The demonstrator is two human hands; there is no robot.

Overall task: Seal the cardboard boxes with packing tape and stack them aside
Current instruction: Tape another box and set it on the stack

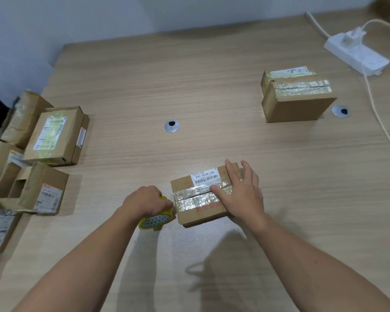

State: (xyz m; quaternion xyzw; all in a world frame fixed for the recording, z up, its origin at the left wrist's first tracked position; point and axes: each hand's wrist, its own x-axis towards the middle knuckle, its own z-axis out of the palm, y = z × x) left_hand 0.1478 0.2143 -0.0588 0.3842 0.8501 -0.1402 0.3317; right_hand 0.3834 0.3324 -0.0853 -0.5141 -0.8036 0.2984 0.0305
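Cardboard boxes [54, 136] lie clustered at the left edge of the desk [189, 75], several overlapping. One of them, an open box [32, 190] at the near side, has its flaps standing up and is judged unsealed. Next rightward, the left grip [144, 200] is curled round a yellow tape roll [158, 219] and clamped on it, the roll held low just beside the left end of the box in hand [198, 212]. That box lies flat near the front centre of the desk, label upward, with a band of crinkled shiny tape across its top and a dark line running along the flap seam. The right grip [242, 194] lies spread on the right part of the lid, fingers straight and apart, thumb on the tape band, pressing down and holding nothing. Whether a fresh strip runs from roll to box cannot be told. Judgement: the sealing step is in hand on this box, at the left end of the seam. The next move calls for the right grip to hold the flaps level while the roll is drawn along the seam line, after which the strip must be severed and smoothed; no cutter is seen. Far right and well apart, a taped box [297, 102] stands alone, judged to be the start of the finished stack. A white power strip [356, 56] lies beyond it.
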